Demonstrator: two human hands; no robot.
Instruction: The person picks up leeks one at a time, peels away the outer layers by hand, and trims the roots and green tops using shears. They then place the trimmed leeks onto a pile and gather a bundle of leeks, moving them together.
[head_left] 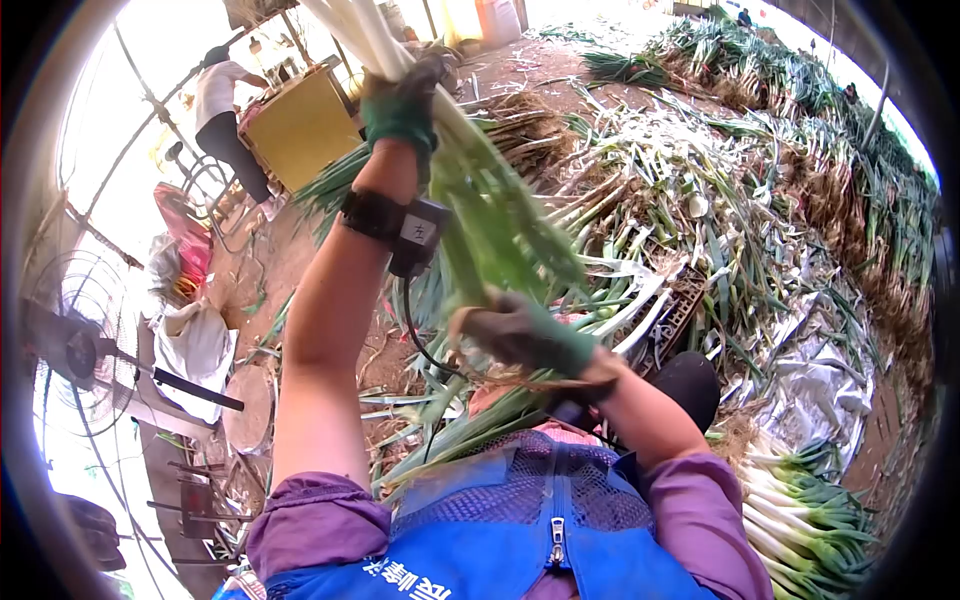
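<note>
My left hand, in a dark green work glove, is raised and closed around a bunch of long green onions. Their white stems point up past the hand, and the green leaves hang down, blurred by motion. Close to the lower leaves is my right hand, gloved alike, its fingers curled and somewhat blurred. Whatever it grips cannot be made out; a thin tan strip runs below it. On my left wrist sits a black strapped device with a cable. More green onions lie across my lap.
Loose leaves and trimmings cover the ground ahead. Untrimmed onions are piled along the right. Cleaned onions lie at lower right. A fan and round stool stand left. A person works beside a yellow box.
</note>
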